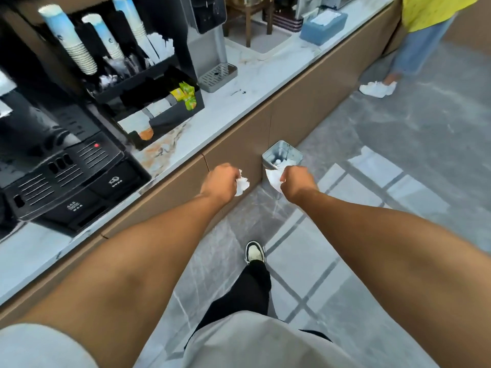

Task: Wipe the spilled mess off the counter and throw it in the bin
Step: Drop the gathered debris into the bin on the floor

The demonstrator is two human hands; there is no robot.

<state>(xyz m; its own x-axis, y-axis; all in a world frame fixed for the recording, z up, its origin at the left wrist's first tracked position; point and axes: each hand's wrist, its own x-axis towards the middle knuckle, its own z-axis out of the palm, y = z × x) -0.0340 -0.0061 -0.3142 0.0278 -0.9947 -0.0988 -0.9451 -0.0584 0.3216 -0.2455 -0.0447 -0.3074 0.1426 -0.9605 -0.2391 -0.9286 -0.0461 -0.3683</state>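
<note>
A small square metal bin (293, 154) stands on the floor against the brown counter front, with white paper inside. My right hand (296, 180) is closed on a crumpled white tissue (273, 178) just in front of the bin's near rim. My left hand (221, 179) is closed on another crumpled white tissue (242, 185), a little left of the bin and in front of the counter face. The marble counter (239, 94) runs diagonally above; a small dark smudge (237, 92) lies on it near the drip tray, and brownish staining (162, 147) shows by the black organiser.
A black coffee machine (61, 168) and a black organiser (148, 88) with cups and sachets fill the counter's left. A water dispenser (212, 43) and a blue tissue box (322, 25) stand farther along. Another person (414, 43) stands at the top right. My foot (255, 252) is on the tiled floor.
</note>
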